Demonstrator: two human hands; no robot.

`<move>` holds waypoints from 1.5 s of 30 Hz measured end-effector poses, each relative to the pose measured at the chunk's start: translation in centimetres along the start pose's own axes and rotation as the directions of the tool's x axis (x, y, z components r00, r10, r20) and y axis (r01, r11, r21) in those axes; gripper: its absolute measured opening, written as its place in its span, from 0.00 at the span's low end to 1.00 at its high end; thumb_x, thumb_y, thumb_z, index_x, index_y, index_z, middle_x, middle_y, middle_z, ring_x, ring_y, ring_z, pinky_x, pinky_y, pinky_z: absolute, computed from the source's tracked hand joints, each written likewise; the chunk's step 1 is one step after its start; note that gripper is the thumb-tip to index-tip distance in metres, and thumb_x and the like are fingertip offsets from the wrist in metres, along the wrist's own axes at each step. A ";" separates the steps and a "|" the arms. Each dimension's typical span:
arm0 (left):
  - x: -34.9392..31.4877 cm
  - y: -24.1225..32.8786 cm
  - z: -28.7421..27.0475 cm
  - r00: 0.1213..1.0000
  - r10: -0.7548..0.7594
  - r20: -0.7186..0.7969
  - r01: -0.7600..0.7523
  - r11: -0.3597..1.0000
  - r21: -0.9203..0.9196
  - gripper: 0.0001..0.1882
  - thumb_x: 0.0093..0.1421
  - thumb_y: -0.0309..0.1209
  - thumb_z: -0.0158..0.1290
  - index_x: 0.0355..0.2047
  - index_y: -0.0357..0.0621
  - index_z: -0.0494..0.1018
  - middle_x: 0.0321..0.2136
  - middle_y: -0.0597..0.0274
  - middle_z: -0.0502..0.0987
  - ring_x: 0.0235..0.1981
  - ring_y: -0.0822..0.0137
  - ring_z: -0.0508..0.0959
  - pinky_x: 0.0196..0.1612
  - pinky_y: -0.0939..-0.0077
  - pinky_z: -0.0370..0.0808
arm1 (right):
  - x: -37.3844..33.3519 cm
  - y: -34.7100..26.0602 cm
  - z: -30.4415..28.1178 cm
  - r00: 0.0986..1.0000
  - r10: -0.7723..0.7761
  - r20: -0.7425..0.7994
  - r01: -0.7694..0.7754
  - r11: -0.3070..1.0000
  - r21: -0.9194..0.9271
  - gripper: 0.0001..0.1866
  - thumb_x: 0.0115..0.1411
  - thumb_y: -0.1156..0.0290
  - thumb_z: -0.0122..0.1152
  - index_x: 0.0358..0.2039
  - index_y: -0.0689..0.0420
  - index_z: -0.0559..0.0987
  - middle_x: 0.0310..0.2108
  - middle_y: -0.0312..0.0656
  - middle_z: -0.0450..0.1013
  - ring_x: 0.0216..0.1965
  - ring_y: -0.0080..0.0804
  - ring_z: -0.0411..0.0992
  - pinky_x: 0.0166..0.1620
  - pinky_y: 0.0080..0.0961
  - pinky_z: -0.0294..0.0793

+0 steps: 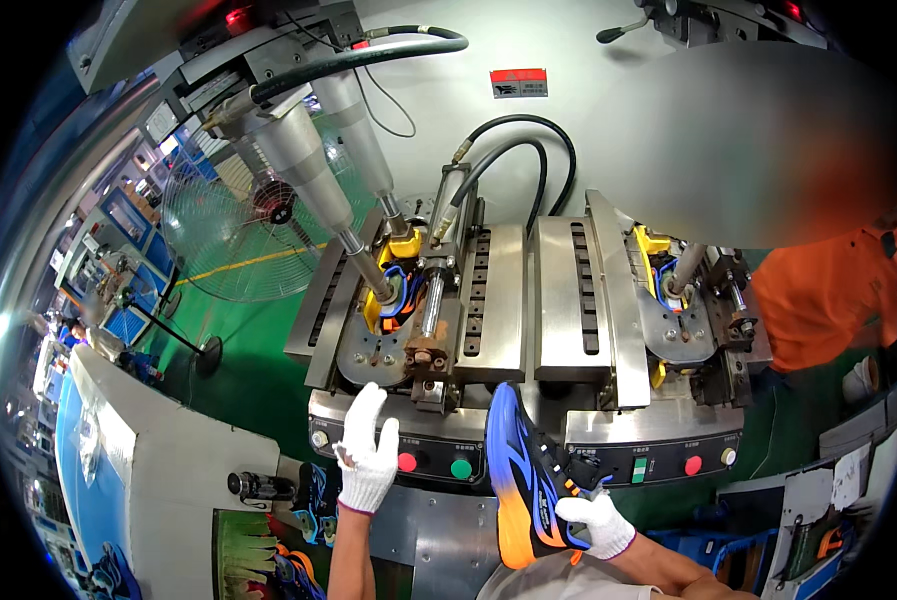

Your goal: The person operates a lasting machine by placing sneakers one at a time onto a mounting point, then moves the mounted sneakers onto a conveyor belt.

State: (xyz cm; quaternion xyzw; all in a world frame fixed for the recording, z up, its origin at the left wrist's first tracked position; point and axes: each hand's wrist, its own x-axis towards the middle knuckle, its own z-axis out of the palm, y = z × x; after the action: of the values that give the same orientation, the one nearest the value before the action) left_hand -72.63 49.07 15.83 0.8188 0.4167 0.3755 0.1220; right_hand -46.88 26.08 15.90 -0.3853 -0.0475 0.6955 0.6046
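We see the work partway along, with one shoe out of the machine and in the person's grasp. It is in the gloved right hand, closed around the shoe's ankle side near the heel, with the blue toe pointing away from the body and the orange heel low, in front of the machine's near edge. The gloved left hand is spread wide, fingers up, and we see nothing in it; it stands near the red button on the left control panel, though we cannot tell whether it touches the panel. Under the metal rod of the left station we make out blue and orange parts of what seems to be another shoe, so we judge that station to be loaded; the right station shows a similar blue edge, less clearly. More shoes lie at the lower left, and we take them as part of the batch. Whether the held shoe is finished or has its turn left, we cannot tell, nor can we count how many remain.
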 end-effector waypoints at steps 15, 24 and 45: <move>17.5 -11.6 14.8 0.894 -0.291 0.340 0.205 0.941 0.269 0.32 0.68 0.41 0.51 0.71 0.50 0.62 0.67 0.41 0.65 0.68 0.44 0.65 0.68 0.56 0.63 | 0.9 -1.3 -0.4 0.977 -0.212 -0.021 0.210 0.976 -0.061 0.28 0.59 0.79 0.64 0.61 0.62 0.72 0.48 0.41 0.79 0.45 0.29 0.78 0.50 0.30 0.79; 22.8 -20.4 20.7 0.936 -0.339 0.096 0.260 0.848 0.461 0.45 0.53 0.20 0.61 0.70 0.54 0.57 0.54 0.43 0.72 0.54 0.40 0.76 0.57 0.49 0.72 | -1.2 -4.5 2.8 0.918 -0.310 -0.248 0.236 0.928 -0.290 0.10 0.63 0.66 0.68 0.29 0.59 0.84 0.25 0.33 0.77 0.26 0.21 0.70 0.29 0.25 0.69; -23.9 -0.4 -5.3 0.636 -0.752 -0.172 0.766 0.642 0.029 0.29 0.57 0.35 0.67 0.56 0.39 0.73 0.53 0.44 0.76 0.53 0.48 0.77 0.58 0.56 0.75 | 26.5 -0.6 16.4 0.970 -0.193 0.148 0.220 0.954 -0.204 0.12 0.59 0.79 0.68 0.39 0.57 0.73 0.35 0.39 0.77 0.33 0.29 0.77 0.39 0.25 0.81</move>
State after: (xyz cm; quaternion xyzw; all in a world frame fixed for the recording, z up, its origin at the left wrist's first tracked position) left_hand -85.49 30.25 7.03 0.5432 0.7479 0.3264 0.1975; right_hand -55.42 56.06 15.01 -0.3977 -0.2018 0.6419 0.6238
